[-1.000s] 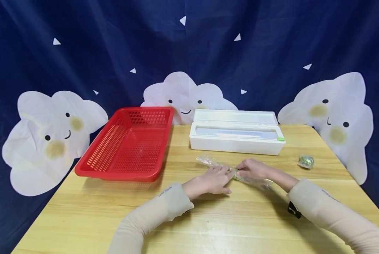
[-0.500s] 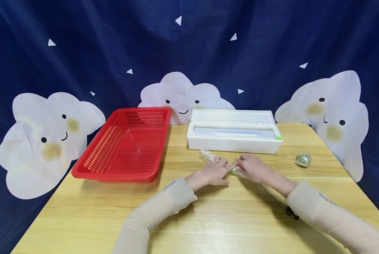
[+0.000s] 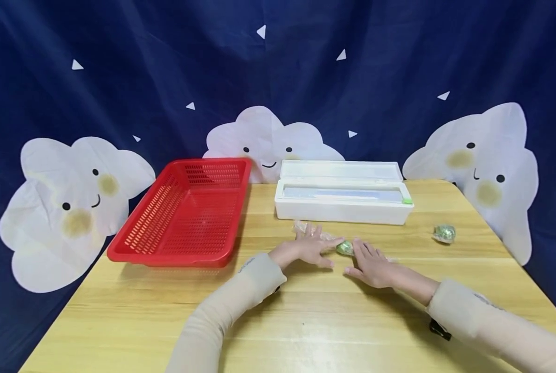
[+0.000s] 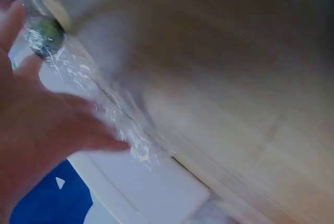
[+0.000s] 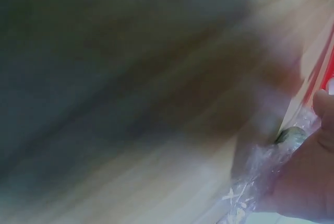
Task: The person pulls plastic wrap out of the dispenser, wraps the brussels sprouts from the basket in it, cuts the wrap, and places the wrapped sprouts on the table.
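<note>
A small round green item (image 3: pixel 345 248) in clear plastic film lies on the table between my hands. In the left wrist view the twisted film (image 4: pixel 86 80) trails away from the green item (image 4: pixel 45 37). My left hand (image 3: pixel 309 249) rests over the film on the left, fingers straight and spread, the index finger reaching to the green item. On the other side my right hand (image 3: pixel 373 267) lies flat with straight fingers, their tips beside the item. Film (image 5: pixel 250 179) also shows under this hand in the right wrist view. Its far end is mostly hidden by the hand.
Behind my hands stands a white cling film dispenser box (image 3: pixel 343 211), lid raised. A red perforated basket (image 3: pixel 166 256) is on the left. Another film-wrapped green ball (image 3: pixel 444 233) lies to the right. The wooden table (image 3: pixel 315 331) runs back to a dark blue curtain.
My right hand went from gripping the film close to the green item to lying flat beside it. My left fingers have spread, and the green item shows more between the hands.
</note>
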`<state>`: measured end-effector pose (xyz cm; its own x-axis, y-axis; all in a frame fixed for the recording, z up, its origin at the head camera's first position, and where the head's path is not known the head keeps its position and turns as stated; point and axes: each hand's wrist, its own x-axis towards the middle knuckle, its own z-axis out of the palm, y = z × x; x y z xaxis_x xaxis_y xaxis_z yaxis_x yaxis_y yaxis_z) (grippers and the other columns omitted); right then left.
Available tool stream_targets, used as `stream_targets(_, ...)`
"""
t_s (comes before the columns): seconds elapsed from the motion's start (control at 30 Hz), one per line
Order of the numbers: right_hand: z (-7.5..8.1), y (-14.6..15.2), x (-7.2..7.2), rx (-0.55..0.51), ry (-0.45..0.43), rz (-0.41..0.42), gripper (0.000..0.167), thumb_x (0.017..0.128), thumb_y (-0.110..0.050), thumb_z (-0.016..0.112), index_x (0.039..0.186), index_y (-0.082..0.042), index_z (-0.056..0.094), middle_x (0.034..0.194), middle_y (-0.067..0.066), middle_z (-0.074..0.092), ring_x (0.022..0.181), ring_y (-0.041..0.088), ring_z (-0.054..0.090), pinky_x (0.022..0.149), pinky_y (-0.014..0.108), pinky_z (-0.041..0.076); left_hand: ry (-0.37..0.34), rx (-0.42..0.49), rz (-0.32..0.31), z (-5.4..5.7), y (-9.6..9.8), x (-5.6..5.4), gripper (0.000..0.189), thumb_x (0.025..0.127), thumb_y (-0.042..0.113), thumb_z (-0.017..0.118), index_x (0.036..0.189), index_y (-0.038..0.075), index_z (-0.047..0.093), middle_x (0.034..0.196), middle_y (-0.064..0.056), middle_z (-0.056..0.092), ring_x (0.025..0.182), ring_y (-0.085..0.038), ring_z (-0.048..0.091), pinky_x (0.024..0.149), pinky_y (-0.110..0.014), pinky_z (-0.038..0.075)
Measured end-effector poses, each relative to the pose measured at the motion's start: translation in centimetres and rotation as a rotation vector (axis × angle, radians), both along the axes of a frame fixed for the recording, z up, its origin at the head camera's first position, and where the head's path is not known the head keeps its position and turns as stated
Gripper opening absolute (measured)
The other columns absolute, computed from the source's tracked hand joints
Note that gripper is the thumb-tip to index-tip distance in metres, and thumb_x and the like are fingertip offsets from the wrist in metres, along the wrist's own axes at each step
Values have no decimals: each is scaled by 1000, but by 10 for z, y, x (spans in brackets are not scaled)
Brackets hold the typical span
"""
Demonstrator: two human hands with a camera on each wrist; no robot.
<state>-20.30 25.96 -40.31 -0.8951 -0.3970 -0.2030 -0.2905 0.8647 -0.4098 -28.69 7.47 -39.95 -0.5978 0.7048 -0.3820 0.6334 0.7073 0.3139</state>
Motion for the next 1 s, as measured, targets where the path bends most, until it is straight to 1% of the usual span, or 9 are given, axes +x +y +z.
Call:
stream_targets(0.13,-1,5,8,-15,-40,8,77,95,-31,46,135,21,6,140,41,8,127,56,9,97,68,9,-92,17,-39,-4,2,-6,73,86,52,52,144,43,8,150,-21,-5,132,-46,-12,99,-65,-8)
stream_targets(0.27,1,5,14,-94,-163,-7,82,95,-32,46,134,21,-2,140,41,-6,128,56,-4,100,65,3,-127,72,-100,-6,3,-14,69,88,50,50,145,39,11,152,-9,3,135,-39,-10,99,-64,-9)
stream_targets(0.37,1,2,24,-177,-210,-49,85,94,-31,48,135,20,-6,139,41,-10,127,56,-9,98,66,1,-148,113,-110,-8,4,-19,63,90,49,46,144,38,16,153,-7,3,136,-36,-12,99,-63,-13)
stream_targets(0.53,2,-10,47,-331,-259,-174,83,93,-30,49,135,19,-4,141,39,-10,129,52,-8,100,62,1,-104,103,-33,-12,13,-20,54,94,55,25,144,39,13,151,-12,-7,137,-32,-10,98,-59,-20)
stream_targets(0.63,4,-19,63,-436,-331,-272,84,93,-32,47,137,16,-6,142,34,-14,130,49,-11,102,59,-2,-57,88,23,-14,21,-16,53,95,56,15,144,38,14,152,-12,-5,138,-29,-3,98,-57,-21)
stream_targets(0.7,5,-27,74,-504,-353,-330,84,93,-32,48,137,15,-6,143,33,-15,130,48,-11,102,59,-3,-36,73,37,-14,27,-13,52,95,55,15,144,38,16,152,-12,-3,139,-28,0,99,-58,-20)
stream_targets(0.83,5,-46,101,-701,-402,-452,83,92,-26,50,138,14,-6,144,31,-9,132,46,-5,103,56,1,-17,27,15,-12,36,-10,50,95,54,20,143,40,16,152,-11,-1,139,-27,0,100,-58,-17)
stream_targets(0.9,4,-53,113,-809,-447,-449,80,92,-22,49,136,16,-7,142,34,-8,131,47,-3,103,56,4,-28,24,-1,-11,38,-12,51,95,54,23,144,41,13,152,-11,-2,139,-27,-1,101,-58,-17)
stream_targets(1.0,3,-52,124,-909,-523,-342,74,95,-17,43,133,20,-8,139,39,-7,129,51,0,102,57,8,-57,22,-34,-8,40,-17,55,94,54,28,144,42,8,152,-11,-1,139,-26,-2,101,-57,-17)
